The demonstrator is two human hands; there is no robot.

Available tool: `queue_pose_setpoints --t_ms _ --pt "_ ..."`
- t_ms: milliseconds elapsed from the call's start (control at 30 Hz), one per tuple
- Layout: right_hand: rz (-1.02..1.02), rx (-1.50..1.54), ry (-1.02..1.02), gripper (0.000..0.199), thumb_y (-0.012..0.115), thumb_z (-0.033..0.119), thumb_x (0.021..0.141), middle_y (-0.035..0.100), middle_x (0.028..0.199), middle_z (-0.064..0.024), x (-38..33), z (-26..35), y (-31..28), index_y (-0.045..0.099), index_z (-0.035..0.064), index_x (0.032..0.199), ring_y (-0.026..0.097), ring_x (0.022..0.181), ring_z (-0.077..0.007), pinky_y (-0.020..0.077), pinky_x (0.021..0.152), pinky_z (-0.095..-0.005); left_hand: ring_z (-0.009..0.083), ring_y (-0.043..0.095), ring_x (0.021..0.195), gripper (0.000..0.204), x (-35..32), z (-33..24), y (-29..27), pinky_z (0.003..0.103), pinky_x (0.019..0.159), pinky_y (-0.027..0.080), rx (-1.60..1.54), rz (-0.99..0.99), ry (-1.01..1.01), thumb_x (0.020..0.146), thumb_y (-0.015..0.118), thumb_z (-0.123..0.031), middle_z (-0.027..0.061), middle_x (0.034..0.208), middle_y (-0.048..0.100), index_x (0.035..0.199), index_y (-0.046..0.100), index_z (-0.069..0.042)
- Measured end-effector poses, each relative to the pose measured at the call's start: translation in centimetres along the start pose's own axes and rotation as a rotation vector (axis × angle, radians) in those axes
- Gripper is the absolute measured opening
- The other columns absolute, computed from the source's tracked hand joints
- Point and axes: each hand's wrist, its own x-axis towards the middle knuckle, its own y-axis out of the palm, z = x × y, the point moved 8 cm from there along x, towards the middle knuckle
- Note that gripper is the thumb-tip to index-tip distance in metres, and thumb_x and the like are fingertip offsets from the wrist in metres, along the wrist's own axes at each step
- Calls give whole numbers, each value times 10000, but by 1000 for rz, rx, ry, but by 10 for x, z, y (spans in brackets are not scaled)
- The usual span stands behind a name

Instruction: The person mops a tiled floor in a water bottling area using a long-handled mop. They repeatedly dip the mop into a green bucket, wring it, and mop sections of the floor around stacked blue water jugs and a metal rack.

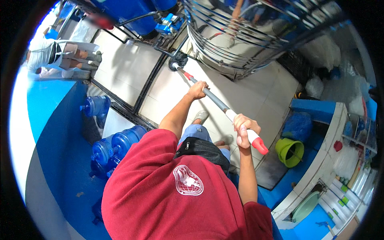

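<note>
A mop with a grey, white and red handle (216, 100) slants across the middle of the view. Partway down the grey pole, my left hand (197, 90) is closed around it. My right hand (245, 128) grips the white upper part, close to the red end cap. The dark mop head (179, 61) rests on the pale tiled floor (256, 94), beside black pipes and below a large coiled metal frame. My shoes stand on the tiles under the pole.
Black-edged channels (150, 82) cross the floor. The coiled metal frame (228, 48) and blue tanks (132, 16) stand ahead. Blue water jugs (105, 150) are at left, and a lime-green bucket (289, 153) at right. Another person (60, 56) is at far left.
</note>
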Motion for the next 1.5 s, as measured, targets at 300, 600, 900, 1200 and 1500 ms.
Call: queue_pose_setpoints --t_ms 300,600,900,1200,1500 --pt "472 74 -66 215 660 71 754 515 547 -46 52 112 127 502 45 611 510 459 -195 435 485 -335 315 653 649 124 -60 -68 -111 431 590 509 171 27 192 613 660 -211 84 665 664 705 692 -135" --pt "820 395 -186 215 703 54 767 535 539 -59 32 207 141 545 32 624 542 471 -185 485 512 -307 292 626 590 130 -157 -139 -185 424 564 487 205 -59 300 580 661 -207 61 585 600 699 664 -153" --pt "532 190 71 205 662 59 750 511 554 -54 7 71 233 515 49 608 531 520 -223 452 535 -341 320 646 648 131 -245 28 -239 446 608 500 333 -131 13 644 660 -229 97 647 636 749 674 -153" --pt "915 160 129 247 657 -41 700 438 572 -98 7 -50 479 452 49 597 460 496 -273 385 498 -381 368 632 929 209 -384 248 -257 428 856 497 217 -632 -688 853 648 -286 177 927 636 932 661 -93" --pt "940 89 73 188 666 -22 628 487 570 -67 54 -61 616 492 49 606 502 498 -254 405 484 -371 400 607 900 90 -334 311 -325 420 813 471 -334 -636 -497 858 618 -133 188 934 569 904 672 -76"
